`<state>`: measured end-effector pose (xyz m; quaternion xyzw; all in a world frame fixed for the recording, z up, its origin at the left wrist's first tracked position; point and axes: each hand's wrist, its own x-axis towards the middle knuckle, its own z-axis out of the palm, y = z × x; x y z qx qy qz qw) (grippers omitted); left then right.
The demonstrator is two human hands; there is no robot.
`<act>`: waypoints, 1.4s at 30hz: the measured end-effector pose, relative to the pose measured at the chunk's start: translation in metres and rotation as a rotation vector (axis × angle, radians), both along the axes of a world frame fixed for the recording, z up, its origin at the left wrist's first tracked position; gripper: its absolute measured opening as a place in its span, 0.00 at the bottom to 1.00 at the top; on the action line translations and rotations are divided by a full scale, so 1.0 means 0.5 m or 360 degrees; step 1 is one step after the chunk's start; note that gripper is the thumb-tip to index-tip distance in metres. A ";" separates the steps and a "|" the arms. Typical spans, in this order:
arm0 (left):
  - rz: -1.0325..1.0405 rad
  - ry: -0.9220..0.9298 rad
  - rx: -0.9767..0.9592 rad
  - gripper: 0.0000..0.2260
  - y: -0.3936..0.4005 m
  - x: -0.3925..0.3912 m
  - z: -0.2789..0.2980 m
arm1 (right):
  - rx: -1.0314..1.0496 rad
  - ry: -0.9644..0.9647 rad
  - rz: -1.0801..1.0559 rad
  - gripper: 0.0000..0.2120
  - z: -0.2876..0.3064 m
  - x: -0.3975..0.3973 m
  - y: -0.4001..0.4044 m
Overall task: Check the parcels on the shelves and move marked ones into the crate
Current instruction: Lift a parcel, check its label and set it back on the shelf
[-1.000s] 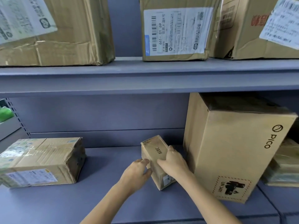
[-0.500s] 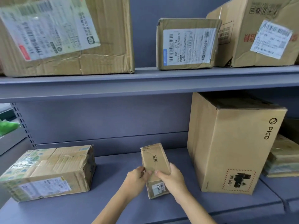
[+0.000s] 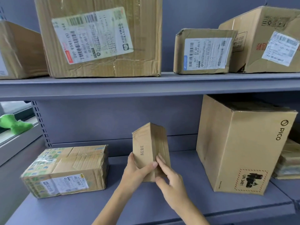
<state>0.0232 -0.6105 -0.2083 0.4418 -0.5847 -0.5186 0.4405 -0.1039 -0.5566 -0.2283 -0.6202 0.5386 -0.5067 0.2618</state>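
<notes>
A small brown parcel [image 3: 149,148] printed "AEBE" is held upright above the lower shelf [image 3: 113,200]. My left hand [image 3: 138,172] grips its lower left side, thumb across the front. My right hand [image 3: 168,177] holds its lower right side with the fingers laid along the taped face. A taped parcel [image 3: 68,169] with a white label lies to the left. A large "PICO" box [image 3: 243,146] stands to the right. No crate is in view.
The upper shelf [image 3: 146,85] carries a big labelled box [image 3: 100,38], a smaller labelled parcel [image 3: 204,51] and another labelled box [image 3: 267,41] at right. Flat parcels [image 3: 290,161] are stacked behind the PICO box. Something green [image 3: 14,124] lies at far left.
The small parcel has been lifted off the lower shelf and turned upright, its labelled end now down between my hands. The camera has tilted up, showing more of the upper shelf.
</notes>
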 end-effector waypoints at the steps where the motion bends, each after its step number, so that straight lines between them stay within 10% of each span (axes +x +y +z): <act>1: 0.0017 0.0011 0.0001 0.41 -0.002 0.009 0.000 | 0.0003 -0.0009 0.0031 0.27 0.006 0.002 0.003; 7: 0.0032 0.0178 0.0015 0.37 -0.003 0.047 -0.012 | 0.0004 0.0049 -0.0228 0.28 0.010 -0.002 -0.001; 10: -0.0079 0.0343 0.0108 0.36 0.002 0.063 -0.015 | 0.0497 -0.0430 -0.0103 0.33 0.017 -0.008 -0.004; 14: -0.0287 0.0409 0.0083 0.33 0.016 0.075 -0.015 | 0.0653 -0.0807 0.0241 0.12 0.009 -0.006 0.007; 16: -0.0381 0.0415 0.0046 0.32 0.020 0.080 -0.015 | 0.0528 -0.0834 0.0228 0.24 0.001 -0.007 0.011; 27: -0.0544 0.0493 0.0290 0.33 0.048 0.107 0.043 | 0.0000 0.0034 0.0156 0.45 -0.035 -0.059 0.000; 42: -0.0104 0.0700 0.0160 0.16 0.031 0.108 0.021 | -0.0075 -0.1324 0.0056 0.55 0.018 -0.093 0.015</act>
